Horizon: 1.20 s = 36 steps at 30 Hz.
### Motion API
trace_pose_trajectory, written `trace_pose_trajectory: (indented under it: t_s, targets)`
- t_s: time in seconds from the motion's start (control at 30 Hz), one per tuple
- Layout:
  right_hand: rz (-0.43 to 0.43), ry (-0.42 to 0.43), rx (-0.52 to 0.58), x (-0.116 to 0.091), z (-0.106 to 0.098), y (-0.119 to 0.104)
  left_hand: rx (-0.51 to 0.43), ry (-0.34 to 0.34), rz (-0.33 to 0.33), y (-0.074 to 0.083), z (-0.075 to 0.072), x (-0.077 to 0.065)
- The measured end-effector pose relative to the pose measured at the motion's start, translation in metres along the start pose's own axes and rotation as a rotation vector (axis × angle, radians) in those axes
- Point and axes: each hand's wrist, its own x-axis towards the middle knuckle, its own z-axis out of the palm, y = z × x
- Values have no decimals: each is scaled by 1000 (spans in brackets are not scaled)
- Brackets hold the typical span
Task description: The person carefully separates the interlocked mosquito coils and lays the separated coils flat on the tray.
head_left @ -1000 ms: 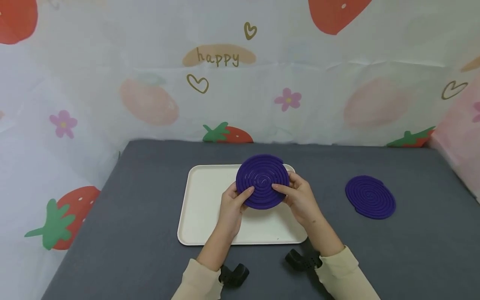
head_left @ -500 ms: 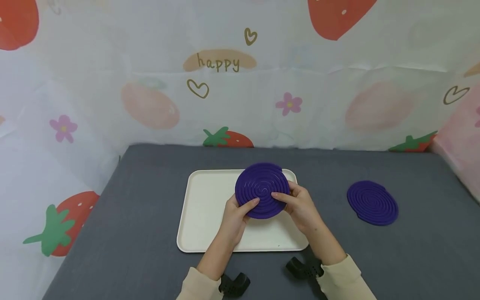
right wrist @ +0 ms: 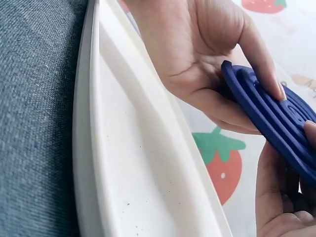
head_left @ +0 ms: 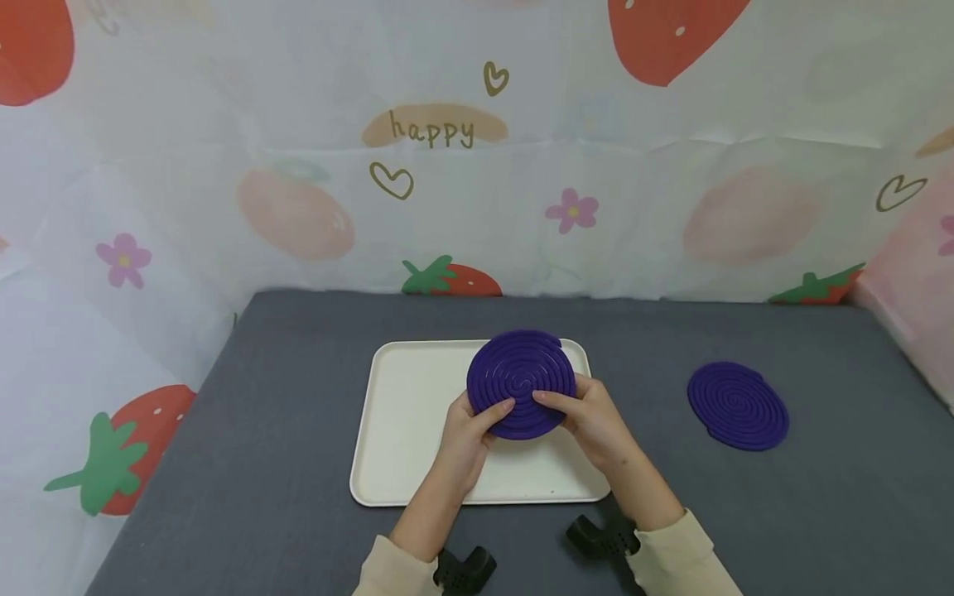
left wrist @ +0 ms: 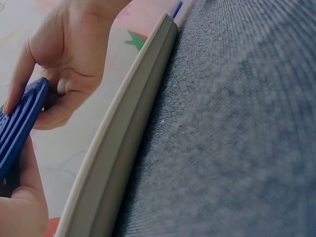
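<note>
Above pale tray [head_left: 406, 422], purple coil [head_left: 520, 364] held up in both hands, clear of surface. Left hand [head_left: 464, 439] pinches one side, thumb on face; right hand [head_left: 598, 424] likewise, opposite side; each grip closed down to coil's thickness. Thumbs near centre: pressing hard could bow middle or part rings, if merely wound together. Outer end [head_left: 555, 341] might peel away if tugged. Uneven release could tip coil onto tray rim. Second coil [head_left: 738, 406] lies flat on counter [head_left: 261, 488], right of tray, well apart.

Left hand [head_left: 464, 434], right hand [head_left: 598, 424] together pinch purple spiral disc [head_left: 521, 364]; white tray [head_left: 408, 422] below grip; second disc [head_left: 738, 406] right of grip, on grey cloth [head_left: 827, 513].
</note>
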Motion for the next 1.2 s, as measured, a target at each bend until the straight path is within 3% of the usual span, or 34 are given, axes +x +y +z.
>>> trace_pose_trajectory:
  t_s: [0.37, 0.73, 0.97, 1.2]
  targets:
    - [4, -20, -21, -1, 0, -1, 76, 43, 35, -1, 2, -1]
    - [31, -82, 42, -1, -5, 3, 100, 90, 39, -4, 4, -3]
    - [69, -127, 116, -1, -8, 1, 49, 60, 31, -2, 5, -3]
    - [80, -175, 209, -1, -12, 1, -21, 21, -24, -1, 5, -4]
